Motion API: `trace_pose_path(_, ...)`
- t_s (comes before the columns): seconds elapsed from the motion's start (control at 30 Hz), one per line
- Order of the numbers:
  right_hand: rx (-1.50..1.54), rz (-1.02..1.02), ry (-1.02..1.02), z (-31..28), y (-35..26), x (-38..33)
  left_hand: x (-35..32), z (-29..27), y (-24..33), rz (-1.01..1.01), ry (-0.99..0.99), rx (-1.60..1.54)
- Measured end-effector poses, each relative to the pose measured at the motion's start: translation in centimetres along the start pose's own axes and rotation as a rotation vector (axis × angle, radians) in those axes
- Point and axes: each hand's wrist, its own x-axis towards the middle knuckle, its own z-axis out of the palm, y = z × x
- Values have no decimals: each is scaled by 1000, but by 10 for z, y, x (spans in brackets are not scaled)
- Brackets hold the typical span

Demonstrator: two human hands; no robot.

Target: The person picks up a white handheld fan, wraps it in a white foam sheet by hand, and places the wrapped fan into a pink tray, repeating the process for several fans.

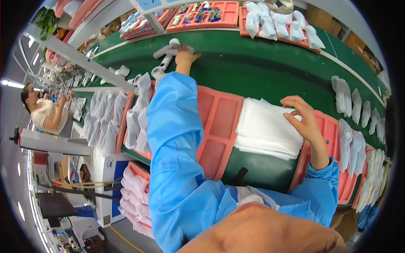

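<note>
Left hand (184, 57), arm stretched to 12 o'clock, fingers closing on white plastic handheld devices (168, 51) lying on green conveyor worktop (253, 71); none lifted yet. Empty pink foam tray (219, 122) between arms. Right hand (304, 122) at 3 o'clock, fingers narrow, pinching top sheet of white pouch stack (263, 133). Bagged white units (358, 143) already lie farther right; stack remains thick.
</note>
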Motion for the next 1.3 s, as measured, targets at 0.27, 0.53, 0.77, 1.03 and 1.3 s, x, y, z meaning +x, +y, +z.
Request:
trace_pose_path(0.27,-65,-23,79,-9,16,6,21,15,32,134,-433,-152)
trace_pose_path(0.53,-85,-22,92,-14,25,12,-30,22,80,204,-118,-91)
trace_pose_path(0.77,-171,-21,136,-16,40,-3,-46,0,142,185,-423,119)
trace_pose_path(1.03,-217,-24,342,-14,42,4,-85,-16,186,158,-431,-792)
trace_pose_path(1.3,-165,-10,508,-28,40,4,-216,-112,289,335,-368,-1435)
